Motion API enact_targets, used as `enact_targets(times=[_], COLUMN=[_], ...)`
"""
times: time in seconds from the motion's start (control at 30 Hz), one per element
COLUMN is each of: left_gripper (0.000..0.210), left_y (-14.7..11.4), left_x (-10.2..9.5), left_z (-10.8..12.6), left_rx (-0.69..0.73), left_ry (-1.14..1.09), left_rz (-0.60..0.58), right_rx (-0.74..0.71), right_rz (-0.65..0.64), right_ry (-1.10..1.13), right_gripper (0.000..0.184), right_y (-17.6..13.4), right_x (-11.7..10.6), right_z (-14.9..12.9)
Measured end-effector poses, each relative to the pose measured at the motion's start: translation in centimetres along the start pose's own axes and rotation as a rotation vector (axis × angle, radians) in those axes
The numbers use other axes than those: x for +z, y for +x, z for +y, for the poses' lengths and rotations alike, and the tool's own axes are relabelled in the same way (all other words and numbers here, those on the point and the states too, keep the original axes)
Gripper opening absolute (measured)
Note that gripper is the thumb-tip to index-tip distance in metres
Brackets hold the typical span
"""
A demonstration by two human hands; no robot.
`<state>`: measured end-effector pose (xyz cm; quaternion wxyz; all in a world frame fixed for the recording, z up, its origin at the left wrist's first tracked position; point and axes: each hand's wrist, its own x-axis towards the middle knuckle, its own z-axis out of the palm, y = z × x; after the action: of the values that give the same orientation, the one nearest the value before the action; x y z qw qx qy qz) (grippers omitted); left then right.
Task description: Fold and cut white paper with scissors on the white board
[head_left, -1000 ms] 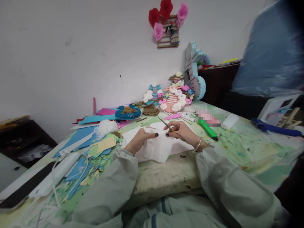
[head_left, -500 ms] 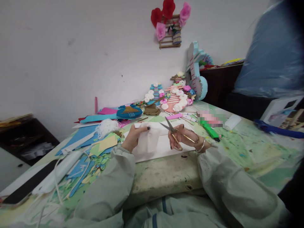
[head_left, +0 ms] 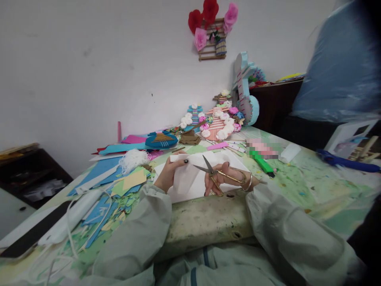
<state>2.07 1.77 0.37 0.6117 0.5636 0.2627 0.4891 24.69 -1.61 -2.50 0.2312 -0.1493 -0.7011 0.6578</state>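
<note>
My left hand (head_left: pixel 170 171) pinches a sheet of thin white paper (head_left: pixel 183 180) between thumb and fingers, the dark-nailed thumb lying on top. In my right hand (head_left: pixel 228 174) is a pair of gold-handled scissors (head_left: pixel 212 172), its blades spread apart and pointing left toward the paper. The blade tips are close to the sheet's right side; I cannot tell whether they touch it. More white sheets (head_left: pixel 205 186) lie on the table beneath both hands. The fingers of my right hand are partly hidden by the handles.
Left of my hands are paper scraps (head_left: pixel 119 208), white string (head_left: pixel 134 161), a phone (head_left: pixel 35 230) and a white cable (head_left: pixel 70 226). A green cutter (head_left: pixel 262 163) and a blue-handled tool (head_left: pixel 347 159) lie to the right. Paper-flower crafts (head_left: pixel 218 125) stand by the wall.
My right hand and the scissors have moved slightly left and down, and the blades have turned further left and spread wider. The left hand still holds the paper.
</note>
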Motion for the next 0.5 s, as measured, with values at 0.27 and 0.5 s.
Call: enact_targets(times=[0.27,0.5], left_gripper=[0.032,0.035], left_y=[-0.4,-0.5], left_x=[0.3,0.5], left_z=[-0.6,-1.2], left_rx=[-0.016,-0.027], left_ry=[0.004,0.024], left_rz=[-0.142,-0.155], right_rx=[0.005,-0.143], right_rz=[0.064,0.004], right_ry=[0.013,-0.068], right_gripper=[0.087,0.078], right_y=[-0.1,0.0], right_x=[0.4,0.2], right_z=[-0.7,0.0])
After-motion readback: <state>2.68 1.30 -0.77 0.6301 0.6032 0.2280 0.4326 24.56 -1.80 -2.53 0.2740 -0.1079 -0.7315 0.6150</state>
